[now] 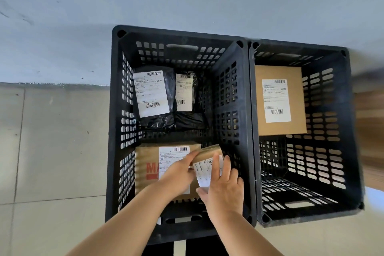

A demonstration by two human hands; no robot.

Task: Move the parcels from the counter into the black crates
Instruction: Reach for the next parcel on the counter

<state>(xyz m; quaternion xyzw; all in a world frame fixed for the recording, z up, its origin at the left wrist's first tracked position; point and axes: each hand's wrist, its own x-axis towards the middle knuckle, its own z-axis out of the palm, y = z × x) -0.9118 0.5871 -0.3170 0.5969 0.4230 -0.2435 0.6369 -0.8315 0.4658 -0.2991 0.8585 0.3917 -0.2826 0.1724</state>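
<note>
Two hands, left hand [178, 174] and right hand [223, 189], grip a small labelled parcel [207, 162] over the left black crate [116, 131], above a brown box [149, 164]. Right crate [353, 131] holds one cardboard parcel [280, 100].

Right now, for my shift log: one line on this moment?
left hand + right hand: hold small parcel | over left crate | right crate: one box

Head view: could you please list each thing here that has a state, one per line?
Left crate: holds three parcels.
Right crate: holds one brown parcel, label up.
Two black bag parcels: lying at the far end, labels up.
Red-printed box: lying at the near end.
Small brown parcel: held over the left crate.
Left hand: grips it.
Right hand: grips it.
</note>
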